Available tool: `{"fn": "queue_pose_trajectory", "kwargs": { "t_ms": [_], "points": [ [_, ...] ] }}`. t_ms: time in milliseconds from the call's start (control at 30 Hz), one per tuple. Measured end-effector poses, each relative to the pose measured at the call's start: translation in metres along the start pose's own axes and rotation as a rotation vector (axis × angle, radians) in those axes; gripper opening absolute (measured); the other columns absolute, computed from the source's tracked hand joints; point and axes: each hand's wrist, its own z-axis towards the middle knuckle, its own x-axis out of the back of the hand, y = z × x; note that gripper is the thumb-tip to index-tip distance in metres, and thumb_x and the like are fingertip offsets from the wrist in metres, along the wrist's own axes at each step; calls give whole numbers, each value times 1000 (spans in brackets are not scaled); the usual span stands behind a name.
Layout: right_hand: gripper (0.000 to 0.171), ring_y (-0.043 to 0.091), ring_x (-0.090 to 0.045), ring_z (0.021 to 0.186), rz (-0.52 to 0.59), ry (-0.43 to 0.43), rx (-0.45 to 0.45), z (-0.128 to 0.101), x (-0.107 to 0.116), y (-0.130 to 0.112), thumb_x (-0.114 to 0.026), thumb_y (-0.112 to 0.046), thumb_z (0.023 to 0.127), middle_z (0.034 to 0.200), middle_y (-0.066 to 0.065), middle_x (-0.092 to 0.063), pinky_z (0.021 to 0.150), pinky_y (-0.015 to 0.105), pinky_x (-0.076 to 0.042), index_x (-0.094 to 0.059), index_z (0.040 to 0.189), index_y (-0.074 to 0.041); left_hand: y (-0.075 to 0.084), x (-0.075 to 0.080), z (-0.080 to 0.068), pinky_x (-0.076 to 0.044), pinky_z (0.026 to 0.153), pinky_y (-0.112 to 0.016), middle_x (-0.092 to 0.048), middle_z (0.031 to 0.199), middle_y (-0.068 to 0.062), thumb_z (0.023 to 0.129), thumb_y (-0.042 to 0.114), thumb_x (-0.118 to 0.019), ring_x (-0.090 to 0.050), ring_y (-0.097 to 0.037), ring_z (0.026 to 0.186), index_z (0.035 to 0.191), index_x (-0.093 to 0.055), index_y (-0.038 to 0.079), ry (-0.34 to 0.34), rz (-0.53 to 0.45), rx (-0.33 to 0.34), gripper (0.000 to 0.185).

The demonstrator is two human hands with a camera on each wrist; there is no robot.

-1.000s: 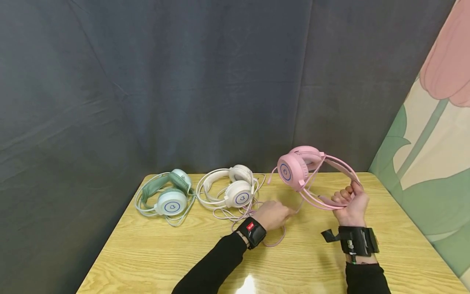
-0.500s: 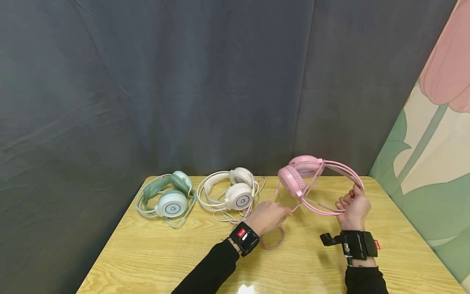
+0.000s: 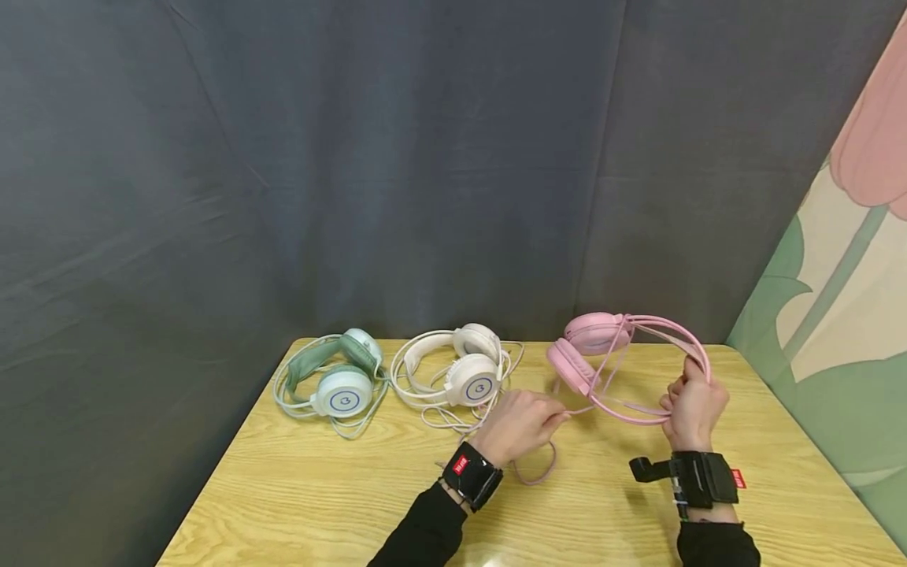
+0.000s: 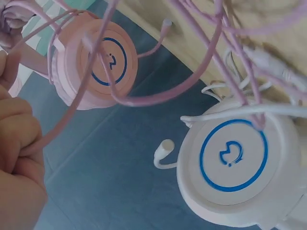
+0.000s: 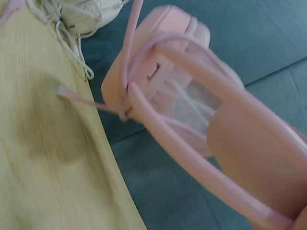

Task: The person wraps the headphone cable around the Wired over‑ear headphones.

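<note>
Headsets (image 3: pixel 623 362) — three; hands (image 3: pixel 520 425) — two.

Dark blue-grey fabric backdrop (image 3: pixel 425 157) hangs behind, creased, with vertical seam right of centre. Light wooden table (image 3: pixel 319 488) with visible grain stands against it. Panel with pink flower, green stem and leaves on cream ground (image 3: pixel 843 315) closes right side. Glare spot on table's near edge.

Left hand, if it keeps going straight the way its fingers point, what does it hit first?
Probably the pink headset. The left hand pinches the pink cable and points right and away, toward the near earcup. Depth is unclear, so it might pass beneath.
</note>
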Motion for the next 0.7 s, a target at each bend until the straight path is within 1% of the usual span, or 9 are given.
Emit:
{"fn": "queue_pose_trajectory", "kwargs": {
  "t_ms": [133,200,300,367,533,700],
  "points": [
    [37,7,-26,32,-6,-33,14,-3,-2,-4,-54,-18,100,45,-4,-32,33,28,-13,-44,66,-9,0,4,-1,-36,52,-15,-58,67,19,95,30,-63,-48,5,57,79,-69,27,38,-31,6,17],
    [36,7,-26,32,0,-50,15,-4,-4,-6,-54,-18,100,45,-4,-32,35,29,-11,-45,66,-9,-1,7,0,-33,50,-15,-54,64,19,95,30,-62,-45,5,55,76,-67,26,42,-45,2,20],
    [38,6,-25,32,16,-58,27,-6,-6,-10,-53,-16,100,44,-5,-31,37,31,-8,-43,64,-9,-1,12,0,-28,48,-14,-46,58,17,95,30,-62,-39,4,51,69,-61,26,26,-57,-11,25],
    [37,6,-25,31,23,-60,38,-8,-8,-11,-52,-15,100,43,-4,-31,37,31,-8,-43,65,-9,-2,15,-1,-25,47,-15,-42,56,16,94,29,-63,-36,3,50,66,-57,25,9,-64,-9,28],
    [34,6,-27,31,-17,-32,91,-14,-10,-12,-53,-13,99,44,-3,-34,32,26,-13,-45,66,-7,-3,22,-5,-24,46,-15,-38,54,16,92,27,-65,-36,3,48,65,-54,25,1,-83,1,30],
    [28,6,-31,33,-48,-26,141,-21,-10,-11,-54,-11,98,47,-2,-36,29,21,-18,-51,70,-6,-4,29,-5,-24,46,-14,-38,55,17,94,27,-63,-36,3,49,65,-53,25,-1,-81,-19,31]
  ]
}}
